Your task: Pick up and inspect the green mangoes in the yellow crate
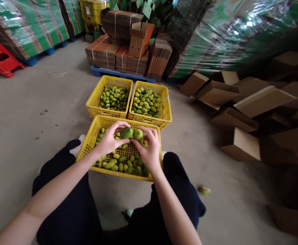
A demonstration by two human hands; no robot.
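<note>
The left hand pinches a green fruit; the right hand pinches a second fruit, both above the front crate; a slack grip — contact seems partly hidden — could drop either.

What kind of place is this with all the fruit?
Probably a warehouse or fruit-packing room. There are yellow crates of green fruit, bundles of flattened cardboard on a blue pallet, and tall stacks wrapped in clear plastic.
</note>
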